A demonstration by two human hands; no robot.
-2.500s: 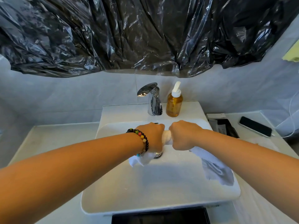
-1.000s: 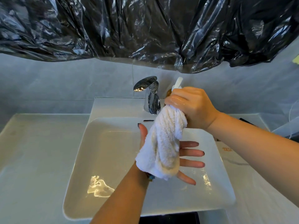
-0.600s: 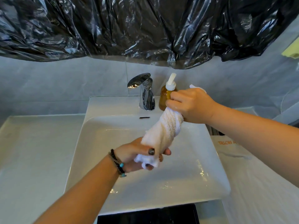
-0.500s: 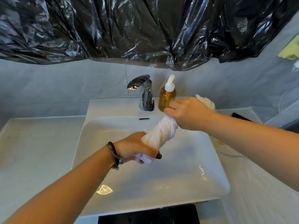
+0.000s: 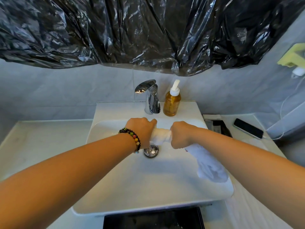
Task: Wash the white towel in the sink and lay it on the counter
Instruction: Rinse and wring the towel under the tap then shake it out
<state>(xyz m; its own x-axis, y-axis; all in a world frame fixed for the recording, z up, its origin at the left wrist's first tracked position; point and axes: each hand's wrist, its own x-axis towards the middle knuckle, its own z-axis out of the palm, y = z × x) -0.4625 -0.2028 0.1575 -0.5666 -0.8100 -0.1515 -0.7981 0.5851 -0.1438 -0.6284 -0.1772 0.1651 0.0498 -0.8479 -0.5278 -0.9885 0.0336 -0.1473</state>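
The white towel [image 5: 160, 136] is twisted into a tight roll and stretched level above the white sink [image 5: 115, 187]. My left hand [image 5: 142, 129], with a beaded bracelet at the wrist, grips its left end. My right hand [image 5: 180, 134] grips it a little further right. A loose tail of the towel [image 5: 209, 167] hangs from under my right hand, down along my forearm over the basin's right side. The drain [image 5: 151, 150] lies just below the roll.
A chrome tap [image 5: 151, 96] and an amber soap bottle [image 5: 171, 100] stand at the sink's back. The counter [image 5: 41, 146] spreads left and right. A black phone [image 5: 248, 130] and a dark packet [image 5: 217, 126] lie at right. Black plastic sheeting [image 5: 148, 30] hangs above.
The towel hung upright from my raised right hand; both hands have come down and level over the drain, and the towel now runs sideways between them, twisted tighter.
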